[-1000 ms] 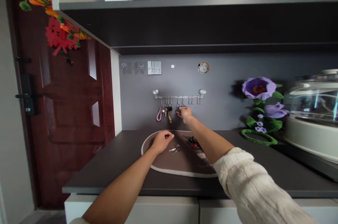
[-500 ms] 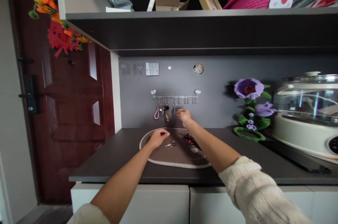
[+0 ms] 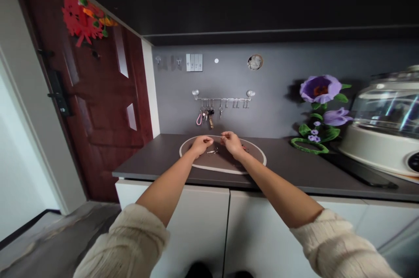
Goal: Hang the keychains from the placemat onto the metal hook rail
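Note:
A key on a ring (image 3: pixel 221 112) hangs from a hook of the clear hook rail (image 3: pixel 225 99) on the wall. My right hand (image 3: pixel 232 144) is below it over the mat, fingers loosely curved and a little apart, with nothing visible in them. My left hand (image 3: pixel 199 145) hovers at the mat's left side with thumb and fingertips together; I cannot make out whether anything is between them. Between my hands a small bunch of silver keys (image 3: pixel 212 151) lies on the brown oval mat (image 3: pixel 209 166). Red and dark keys (image 3: pixel 245 149) lie partly hidden behind my right hand.
More keys (image 3: pixel 210 118) and a pink loop strap (image 3: pixel 199 118) hang on the rail's left hooks. At the right stand a purple flower ornament (image 3: pixel 320 90) and a white appliance (image 3: pixel 376 142) with a clear top. A shelf (image 3: pixel 248 7) overhangs the counter (image 3: pixel 278 169).
My right hand has let go of the key at the rail and come down over the mat, leaving the key hanging. The left hand stays near the silver keys. The view has tilted downward.

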{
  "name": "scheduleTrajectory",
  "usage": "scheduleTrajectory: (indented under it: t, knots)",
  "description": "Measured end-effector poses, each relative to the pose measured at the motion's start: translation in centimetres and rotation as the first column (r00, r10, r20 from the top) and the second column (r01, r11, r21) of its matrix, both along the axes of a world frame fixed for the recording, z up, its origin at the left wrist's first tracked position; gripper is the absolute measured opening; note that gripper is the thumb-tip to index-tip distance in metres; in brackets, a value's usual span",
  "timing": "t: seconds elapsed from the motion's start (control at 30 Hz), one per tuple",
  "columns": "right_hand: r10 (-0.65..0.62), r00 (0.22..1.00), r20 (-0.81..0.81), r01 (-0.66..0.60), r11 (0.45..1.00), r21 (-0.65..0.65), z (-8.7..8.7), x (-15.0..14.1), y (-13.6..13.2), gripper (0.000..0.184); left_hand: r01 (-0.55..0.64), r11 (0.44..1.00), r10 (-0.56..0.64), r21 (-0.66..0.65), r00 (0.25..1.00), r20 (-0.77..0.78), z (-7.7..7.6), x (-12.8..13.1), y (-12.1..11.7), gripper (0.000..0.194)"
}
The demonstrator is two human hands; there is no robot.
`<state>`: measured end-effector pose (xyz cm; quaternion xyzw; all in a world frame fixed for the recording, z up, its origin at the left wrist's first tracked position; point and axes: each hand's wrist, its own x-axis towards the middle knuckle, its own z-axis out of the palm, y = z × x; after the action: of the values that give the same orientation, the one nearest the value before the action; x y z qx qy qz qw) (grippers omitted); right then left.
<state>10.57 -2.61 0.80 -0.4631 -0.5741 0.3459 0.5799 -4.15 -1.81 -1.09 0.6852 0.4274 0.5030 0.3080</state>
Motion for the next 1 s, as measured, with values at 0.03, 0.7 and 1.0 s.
scheduleTrajectory:
  t: [0.03,0.7,1.0]
  knots:
    - [0.005,0.999,0.034,-0.005,1.0,0.01,-0.5,0.1,-0.2,0.013,0.017,1.0,-0.017,0.011,1.0,-0.006,-0.1,-0.1,0.0,0.015]
    - [-0.071,0.902,0.427,0.053,0.997,0.055,-2.0,0.4,-0.4,0.015,0.173,0.965,-0.098,0.195,0.935,-0.342,-0.3,-0.1,0.7,0.012]
    - [-0.056,0.895,0.442,0.031,0.998,0.063,-2.1,0.3,0.1,0.013,0.108,0.984,-0.069,0.142,0.965,-0.254,0.2,-0.1,0.2,0.015]
